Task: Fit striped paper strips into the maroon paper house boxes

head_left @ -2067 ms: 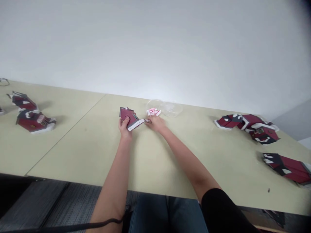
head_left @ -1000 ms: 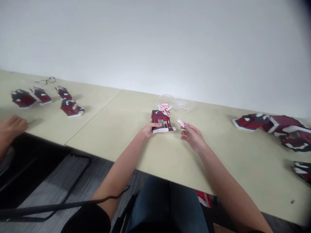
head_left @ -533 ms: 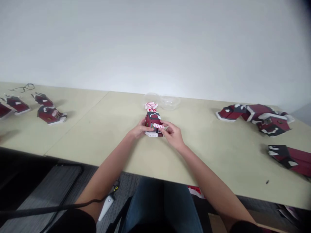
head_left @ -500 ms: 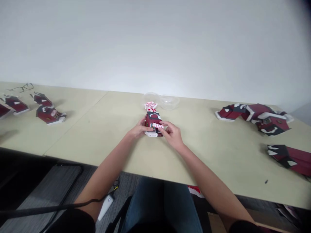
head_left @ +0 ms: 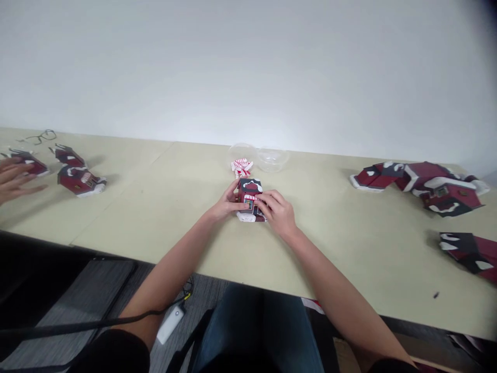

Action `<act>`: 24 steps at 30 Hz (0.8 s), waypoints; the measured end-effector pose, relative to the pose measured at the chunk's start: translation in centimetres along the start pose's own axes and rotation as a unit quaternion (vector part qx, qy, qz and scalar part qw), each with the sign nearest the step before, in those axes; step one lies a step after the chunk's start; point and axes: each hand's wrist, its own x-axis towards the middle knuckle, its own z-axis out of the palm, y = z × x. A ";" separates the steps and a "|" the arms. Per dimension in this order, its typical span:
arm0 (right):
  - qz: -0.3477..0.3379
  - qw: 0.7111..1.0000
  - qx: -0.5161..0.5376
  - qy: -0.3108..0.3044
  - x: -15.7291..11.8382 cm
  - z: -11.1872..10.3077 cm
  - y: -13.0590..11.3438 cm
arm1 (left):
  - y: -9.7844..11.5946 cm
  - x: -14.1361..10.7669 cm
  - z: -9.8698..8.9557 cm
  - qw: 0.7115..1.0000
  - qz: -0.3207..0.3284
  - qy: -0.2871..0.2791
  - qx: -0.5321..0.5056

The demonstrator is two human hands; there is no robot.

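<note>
In the head view a small dark red toy house point(head_left: 249, 187) with a grey, snow-patched roof rests on the table in front of me. My left hand point(head_left: 226, 205) grips its left side, with the thumb across the front. A red-and-white striped awning point(head_left: 250, 197) lies against the house front above a window. The fingertips of my right hand point(head_left: 280, 212) are closed on the awning's right end, which they partly cover. Just behind the house are several more striped pieces point(head_left: 242, 167), by a clear plastic bowl point(head_left: 248, 148).
A second clear bowl point(head_left: 273, 159) stands beside the first. More red houses sit left point(head_left: 79, 181) and right point(head_left: 450, 194), with another point(head_left: 469, 254) near the right edge. Another person's hand point(head_left: 15, 178) reaches in at far left, near glasses point(head_left: 47, 135).
The striped awning has gone from tilted in front of the house to lying flat against its front, above the window. Another person's hand has come in at the left.
</note>
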 end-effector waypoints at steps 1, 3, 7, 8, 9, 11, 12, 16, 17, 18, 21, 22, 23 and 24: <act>-0.020 0.999 -0.026 -0.012 0.1 -0.2 0.1 | 0.0 0.0 0.1 1.000 -0.001 0.004 0.002; -0.065 0.994 -0.081 -0.036 0.3 -0.7 0.2 | -0.1 0.0 0.1 1.000 -0.006 0.010 0.005; -0.127 0.976 -0.176 -0.033 0.6 -1.3 0.2 | -0.3 0.1 0.1 1.000 -0.009 0.025 -0.012; -0.138 0.972 -0.190 -0.026 0.6 -1.3 0.1 | -0.4 0.1 0.1 0.999 -0.008 0.029 -0.017; -0.150 0.969 -0.197 -0.019 0.5 -1.4 0.1 | -0.4 0.1 0.2 0.999 -0.008 0.032 -0.021; -0.168 0.966 -0.197 -0.007 0.5 -1.3 0.0 | -0.4 0.0 0.2 0.999 -0.009 0.034 -0.021; -0.175 0.966 -0.192 -0.001 0.4 -1.3 -0.1 | -0.4 0.0 0.2 0.999 -0.009 0.038 -0.019; -0.192 0.963 -0.187 0.001 0.3 -1.2 0.0 | -0.9 0.2 -0.1 0.998 -0.018 0.047 -0.023; -0.191 0.963 -0.190 -0.003 0.3 -1.2 0.1 | -1.0 0.2 -0.2 0.998 -0.021 0.049 -0.027; -0.188 0.963 -0.193 -0.007 0.3 -1.2 0.1 | -1.1 0.3 -0.2 0.998 -0.022 0.051 -0.030; -0.184 0.963 -0.197 -0.004 0.4 -1.2 0.0 | -1.3 0.3 -0.3 0.998 -0.016 0.052 -0.030; -0.187 0.962 -0.198 -0.001 0.4 -1.2 0.0 | -1.3 0.3 -0.3 0.998 -0.014 0.049 -0.027; -0.190 0.962 -0.198 0.000 0.4 -1.3 -0.1 | -1.2 0.2 -0.3 0.999 -0.011 0.045 -0.024; -0.192 0.962 -0.195 -0.001 0.4 -1.3 -0.1 | -1.2 0.1 -0.2 0.999 -0.008 0.043 -0.021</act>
